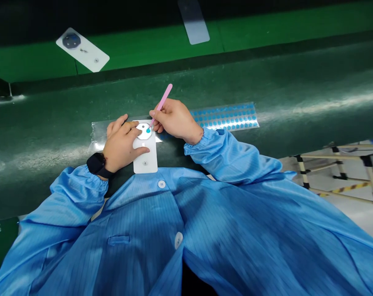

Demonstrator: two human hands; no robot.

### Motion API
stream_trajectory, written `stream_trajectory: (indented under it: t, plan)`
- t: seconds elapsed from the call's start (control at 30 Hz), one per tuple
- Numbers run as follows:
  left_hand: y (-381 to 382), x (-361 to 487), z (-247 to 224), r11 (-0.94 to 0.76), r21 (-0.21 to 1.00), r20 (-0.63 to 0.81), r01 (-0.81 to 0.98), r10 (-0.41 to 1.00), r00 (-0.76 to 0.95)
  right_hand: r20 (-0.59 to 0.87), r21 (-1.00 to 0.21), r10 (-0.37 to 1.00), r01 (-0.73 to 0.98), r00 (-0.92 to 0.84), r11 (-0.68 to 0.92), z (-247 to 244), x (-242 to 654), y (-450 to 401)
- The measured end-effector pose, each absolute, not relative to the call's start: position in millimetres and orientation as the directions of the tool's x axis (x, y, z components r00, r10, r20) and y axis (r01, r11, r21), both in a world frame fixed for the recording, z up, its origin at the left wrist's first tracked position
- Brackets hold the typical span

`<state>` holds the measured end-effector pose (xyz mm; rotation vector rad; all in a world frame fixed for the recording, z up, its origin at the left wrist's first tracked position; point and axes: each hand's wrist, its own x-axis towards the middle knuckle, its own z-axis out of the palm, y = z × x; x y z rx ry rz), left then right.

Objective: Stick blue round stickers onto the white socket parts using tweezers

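Observation:
A white phone back cover with an octagonal camera area lies on the green surface in front of my body. My left hand rests over its left side, fingers spread and lying flat, fingertips at the camera area. Pink tweezers are pinched in my right hand, their tip pointing down to the camera area. At that tip a round blue sticker shows on the octagon; whether the tweezers grip it cannot be made out. Beside my right hand lies a clear sheet of several rows of blue round stickers.
Across the green work surface, another white cover with a dark camera area lies at the back left. A plain pale cover lies further back. Clear film sticks out left of my left hand. A tubular rack stands at right.

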<state>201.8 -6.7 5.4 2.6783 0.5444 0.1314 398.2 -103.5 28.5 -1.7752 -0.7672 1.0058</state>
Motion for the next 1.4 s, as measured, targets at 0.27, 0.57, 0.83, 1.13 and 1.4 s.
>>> stream_trajectory:
  t: [0.27, 0.57, 0.83, 1.13, 1.4]
  plan:
    - [-7, 202, 7, -0.837, 0.426, 0.011, 0.345, 0.386, 0.923, -0.301, -0.922, 0.825, 0.075, 0.479, -0.38, 24, 400, -107]
    - [-7, 201, 7, -0.841, 0.411, 0.012, 0.352, 0.391, 0.92, -0.255, -0.939, 0.84, 0.087, 0.48, -0.334, 18, 400, -108]
    - [-7, 200, 6, -0.846, 0.402, 0.02, 0.35, 0.39, 0.921, -0.214, -0.932, 0.858, 0.164, 0.467, -0.322, 15, 402, -110]
    - [-8, 201, 9, -0.841, 0.406, 0.008, 0.357, 0.394, 0.919, -0.193, -0.931, 0.868, 0.193, 0.456, -0.309, 10, 403, -110]
    - [-8, 201, 12, -0.839, 0.408, -0.009, 0.36, 0.391, 0.92, -0.17, -0.906, 0.883, 0.284, 0.438, -0.315, 11, 402, -110]
